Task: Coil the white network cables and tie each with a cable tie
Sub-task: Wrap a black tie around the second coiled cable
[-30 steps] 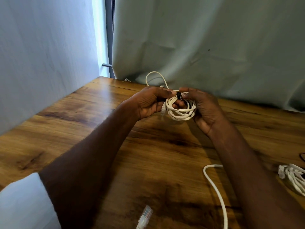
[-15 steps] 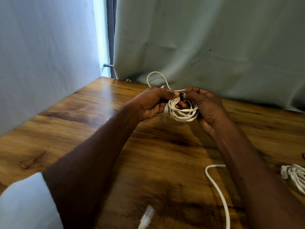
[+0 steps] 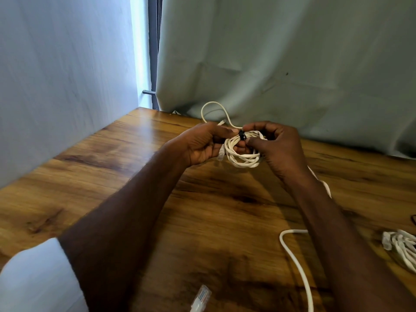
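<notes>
From the head view, your left hand [image 3: 202,144] and right hand [image 3: 278,146] hold a coiled white network cable [image 3: 242,154] between them above the wooden worktop [image 3: 112,176], fingers of both curled round the coil, with a black cable tie [image 3: 242,134] at its top. A loose white cable [image 3: 297,264] lies on the worktop by your right forearm, a clear plug [image 3: 200,298] shows at the near edge, and another bundled cable [image 3: 401,246] sits at the far right.
</notes>
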A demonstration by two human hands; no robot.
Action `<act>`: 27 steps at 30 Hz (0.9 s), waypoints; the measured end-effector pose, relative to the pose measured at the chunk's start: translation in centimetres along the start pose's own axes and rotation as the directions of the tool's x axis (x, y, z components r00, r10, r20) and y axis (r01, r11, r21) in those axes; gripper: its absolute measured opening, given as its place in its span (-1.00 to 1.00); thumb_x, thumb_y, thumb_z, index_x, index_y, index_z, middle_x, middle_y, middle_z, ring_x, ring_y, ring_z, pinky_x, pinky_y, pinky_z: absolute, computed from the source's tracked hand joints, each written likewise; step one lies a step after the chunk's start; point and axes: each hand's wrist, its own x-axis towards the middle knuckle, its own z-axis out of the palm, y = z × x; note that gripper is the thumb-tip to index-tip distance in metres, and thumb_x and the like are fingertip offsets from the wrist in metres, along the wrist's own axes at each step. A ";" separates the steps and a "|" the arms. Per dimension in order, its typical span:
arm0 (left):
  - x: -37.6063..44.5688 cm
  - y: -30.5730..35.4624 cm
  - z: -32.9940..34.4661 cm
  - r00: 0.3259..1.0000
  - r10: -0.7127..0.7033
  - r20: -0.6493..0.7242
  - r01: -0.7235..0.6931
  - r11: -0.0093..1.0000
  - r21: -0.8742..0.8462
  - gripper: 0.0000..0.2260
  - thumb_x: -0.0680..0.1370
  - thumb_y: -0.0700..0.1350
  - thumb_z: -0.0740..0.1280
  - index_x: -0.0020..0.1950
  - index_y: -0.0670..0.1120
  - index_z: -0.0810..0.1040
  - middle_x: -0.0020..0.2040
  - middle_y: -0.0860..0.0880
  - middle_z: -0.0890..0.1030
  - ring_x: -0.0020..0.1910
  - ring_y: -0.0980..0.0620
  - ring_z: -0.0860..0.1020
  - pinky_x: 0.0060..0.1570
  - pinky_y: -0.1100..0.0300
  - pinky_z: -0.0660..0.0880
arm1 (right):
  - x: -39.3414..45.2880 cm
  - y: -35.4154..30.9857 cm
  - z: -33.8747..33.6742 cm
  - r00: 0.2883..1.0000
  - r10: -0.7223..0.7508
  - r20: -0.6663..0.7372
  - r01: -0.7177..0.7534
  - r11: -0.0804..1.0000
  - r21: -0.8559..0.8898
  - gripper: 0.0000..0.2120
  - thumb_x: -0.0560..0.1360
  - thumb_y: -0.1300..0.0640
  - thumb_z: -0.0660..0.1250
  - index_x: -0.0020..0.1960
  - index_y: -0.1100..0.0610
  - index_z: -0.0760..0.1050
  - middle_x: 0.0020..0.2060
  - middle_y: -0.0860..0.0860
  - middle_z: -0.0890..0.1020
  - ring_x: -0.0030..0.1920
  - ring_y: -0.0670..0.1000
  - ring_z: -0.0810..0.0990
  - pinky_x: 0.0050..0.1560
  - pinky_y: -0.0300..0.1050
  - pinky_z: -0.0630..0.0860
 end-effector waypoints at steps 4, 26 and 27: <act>-0.2 0.1 0.2 1.000 -0.015 0.018 0.015 1.000 -0.013 -0.72 0.67 -0.36 0.27 0.37 -0.39 0.51 0.05 -0.35 0.68 -0.13 -0.14 0.75 -0.13 0.04 0.72 | -0.2 0.0 0.2 1.000 -0.023 -0.019 0.023 1.000 -0.008 -0.76 0.48 0.49 0.38 0.07 0.28 0.69 -0.18 0.08 0.75 -0.29 -0.06 0.74 -0.25 -0.25 0.61; -0.3 -0.2 0.9 1.000 -0.014 -0.018 0.014 1.000 0.025 -0.86 0.66 -0.35 0.30 0.19 -0.33 0.58 0.00 -0.27 0.70 -0.14 -0.11 0.73 -0.13 0.09 0.72 | -0.1 -0.6 0.0 0.997 0.069 -0.042 -0.069 0.998 0.001 -0.85 0.58 0.36 0.38 0.06 0.24 0.71 -0.17 0.14 0.76 -0.31 0.01 0.74 -0.28 -0.20 0.64; -0.2 -0.2 1.0 1.000 -0.010 -0.027 0.011 1.000 0.026 -0.86 0.66 -0.35 0.30 0.19 -0.33 0.58 -0.01 -0.26 0.70 -0.14 -0.11 0.72 -0.15 0.10 0.72 | -0.1 -0.6 0.0 0.996 0.080 -0.037 -0.080 0.997 0.011 -0.85 0.58 0.35 0.38 0.06 0.24 0.71 -0.17 0.14 0.76 -0.30 0.04 0.74 -0.26 -0.17 0.66</act>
